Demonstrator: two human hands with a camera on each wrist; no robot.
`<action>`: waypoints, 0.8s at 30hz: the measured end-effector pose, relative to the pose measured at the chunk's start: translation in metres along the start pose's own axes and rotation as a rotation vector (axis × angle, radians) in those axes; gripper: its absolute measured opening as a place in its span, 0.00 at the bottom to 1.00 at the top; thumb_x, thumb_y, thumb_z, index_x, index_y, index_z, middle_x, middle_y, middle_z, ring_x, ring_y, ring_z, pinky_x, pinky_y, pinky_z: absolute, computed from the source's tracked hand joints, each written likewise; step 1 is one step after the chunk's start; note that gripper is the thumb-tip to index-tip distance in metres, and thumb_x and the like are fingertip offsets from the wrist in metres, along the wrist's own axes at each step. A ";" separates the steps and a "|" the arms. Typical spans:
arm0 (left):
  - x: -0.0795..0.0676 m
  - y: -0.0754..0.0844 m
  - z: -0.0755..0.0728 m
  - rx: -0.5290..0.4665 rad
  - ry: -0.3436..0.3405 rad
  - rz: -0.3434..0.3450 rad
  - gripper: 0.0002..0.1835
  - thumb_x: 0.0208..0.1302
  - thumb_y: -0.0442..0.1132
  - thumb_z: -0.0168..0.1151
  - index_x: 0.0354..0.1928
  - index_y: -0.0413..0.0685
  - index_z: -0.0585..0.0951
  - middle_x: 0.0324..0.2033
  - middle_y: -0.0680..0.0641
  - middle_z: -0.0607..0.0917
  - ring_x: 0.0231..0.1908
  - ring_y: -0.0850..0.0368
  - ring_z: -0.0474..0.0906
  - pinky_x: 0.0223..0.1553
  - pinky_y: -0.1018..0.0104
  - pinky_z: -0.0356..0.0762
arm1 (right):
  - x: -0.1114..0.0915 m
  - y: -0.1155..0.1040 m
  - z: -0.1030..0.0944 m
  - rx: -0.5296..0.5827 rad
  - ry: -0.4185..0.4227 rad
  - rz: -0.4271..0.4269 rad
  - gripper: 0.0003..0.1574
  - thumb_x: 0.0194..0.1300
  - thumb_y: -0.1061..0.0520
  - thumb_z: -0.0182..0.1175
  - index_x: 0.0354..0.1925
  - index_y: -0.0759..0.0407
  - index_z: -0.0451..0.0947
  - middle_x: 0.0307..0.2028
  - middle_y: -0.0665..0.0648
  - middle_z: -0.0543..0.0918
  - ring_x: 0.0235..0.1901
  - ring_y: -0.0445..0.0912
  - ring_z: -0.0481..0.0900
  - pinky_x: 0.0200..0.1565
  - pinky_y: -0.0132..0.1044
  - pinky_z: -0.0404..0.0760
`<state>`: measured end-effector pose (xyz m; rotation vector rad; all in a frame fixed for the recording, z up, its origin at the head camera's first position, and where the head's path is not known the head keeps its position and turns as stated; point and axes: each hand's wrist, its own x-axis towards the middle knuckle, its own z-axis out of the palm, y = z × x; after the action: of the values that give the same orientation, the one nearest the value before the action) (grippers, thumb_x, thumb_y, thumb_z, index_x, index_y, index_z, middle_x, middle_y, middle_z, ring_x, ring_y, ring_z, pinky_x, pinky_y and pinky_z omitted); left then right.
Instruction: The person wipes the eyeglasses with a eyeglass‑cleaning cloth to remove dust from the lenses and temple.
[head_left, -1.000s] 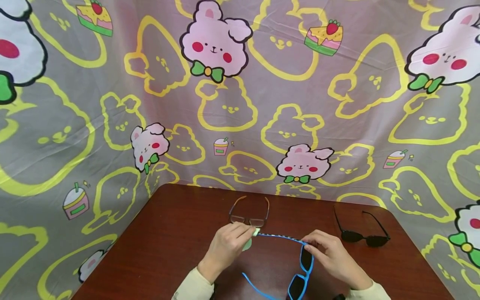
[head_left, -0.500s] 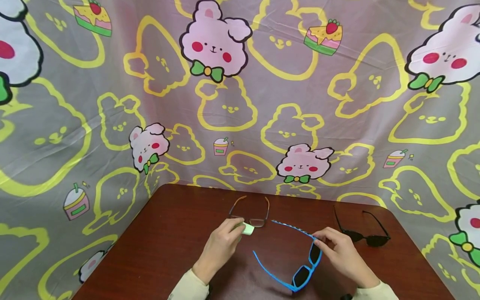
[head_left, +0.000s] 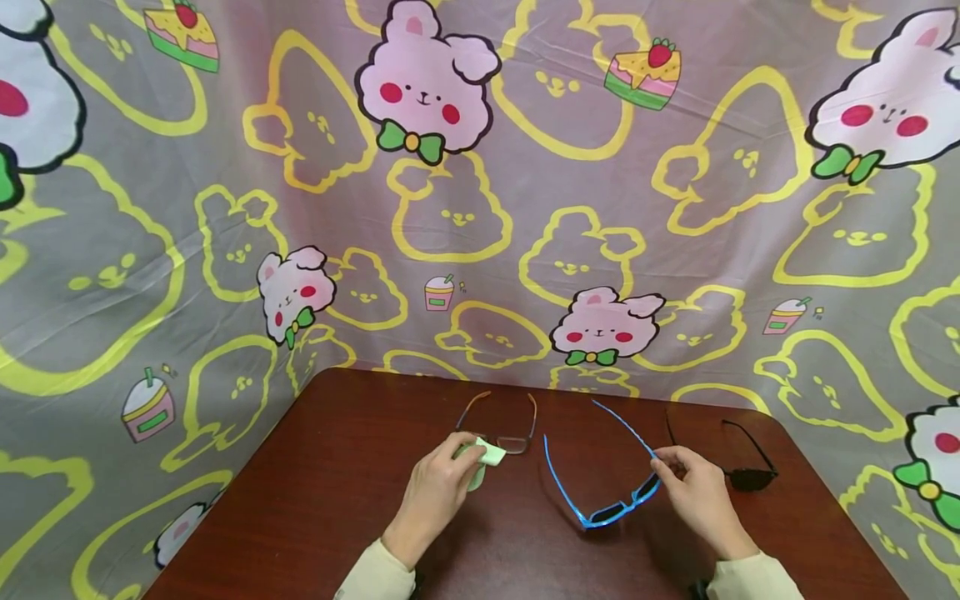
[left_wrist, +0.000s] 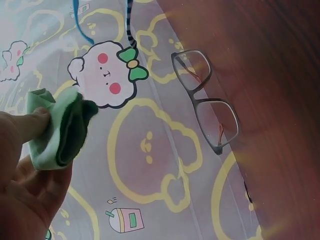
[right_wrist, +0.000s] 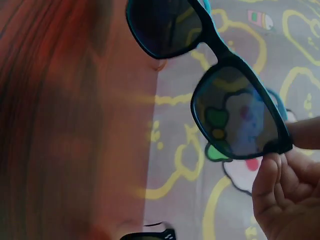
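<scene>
A folded light green cloth (left_wrist: pixel 57 127) is pinched between the thumb and fingers of my left hand (head_left: pixel 435 492), close in front of the clear eyeglasses (head_left: pixel 513 445). My right hand (head_left: pixel 701 496) pinches blue-framed sunglasses (head_left: pixel 609 513) at the hinge corner of the frame. Their temples are unfolded and point toward the back of the table. Dark lenses (right_wrist: pixel 235 112) fill the right wrist view, with thumb and fingertips at the outer corner. One temple shows black-and-white stripes on its inner side in the left wrist view.
Black sunglasses (head_left: pixel 752 478) lie unfolded at the table's right, partly hidden behind my right hand. The clear eyeglasses lie at the back middle of the brown table (head_left: pixel 300 500). A patterned cloth curtain (head_left: pixel 465 183) stands around the table's back and sides.
The striped temple has come away from the cloth. My right hand has carried the blue sunglasses rightward and turned them so the temples point back. My left hand has drawn slightly left with the cloth.
</scene>
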<state>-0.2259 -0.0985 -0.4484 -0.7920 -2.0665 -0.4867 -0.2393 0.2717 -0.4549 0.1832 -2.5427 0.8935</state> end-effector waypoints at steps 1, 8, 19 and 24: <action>0.000 0.000 0.000 -0.006 -0.005 -0.003 0.13 0.47 0.32 0.72 0.37 0.50 0.83 0.41 0.48 0.80 0.36 0.56 0.80 0.33 0.66 0.78 | 0.001 0.002 0.000 -0.005 -0.006 0.029 0.08 0.62 0.60 0.62 0.40 0.61 0.81 0.27 0.49 0.79 0.24 0.39 0.72 0.23 0.32 0.69; -0.002 0.000 0.001 -0.022 -0.035 0.017 0.17 0.42 0.26 0.73 0.36 0.46 0.83 0.39 0.47 0.80 0.39 0.55 0.79 0.38 0.66 0.78 | 0.009 0.016 0.001 -0.020 -0.022 0.121 0.14 0.65 0.57 0.57 0.43 0.66 0.79 0.31 0.56 0.82 0.28 0.46 0.76 0.26 0.36 0.72; -0.003 0.003 0.002 -0.023 -0.077 -0.015 0.11 0.49 0.34 0.72 0.37 0.44 0.83 0.41 0.47 0.79 0.41 0.56 0.78 0.38 0.67 0.77 | 0.020 0.031 0.007 -0.040 -0.069 0.224 0.17 0.65 0.57 0.55 0.48 0.68 0.76 0.31 0.59 0.82 0.31 0.53 0.79 0.29 0.41 0.73; -0.003 0.002 0.002 -0.017 -0.072 -0.001 0.09 0.51 0.29 0.67 0.36 0.43 0.84 0.41 0.47 0.79 0.41 0.55 0.78 0.40 0.66 0.77 | 0.023 0.039 0.009 -0.069 -0.108 0.220 0.18 0.64 0.57 0.54 0.48 0.67 0.75 0.31 0.57 0.81 0.31 0.54 0.78 0.31 0.44 0.72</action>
<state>-0.2238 -0.0970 -0.4519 -0.8292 -2.1319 -0.4833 -0.2739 0.2968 -0.4730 -0.0737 -2.7291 0.8958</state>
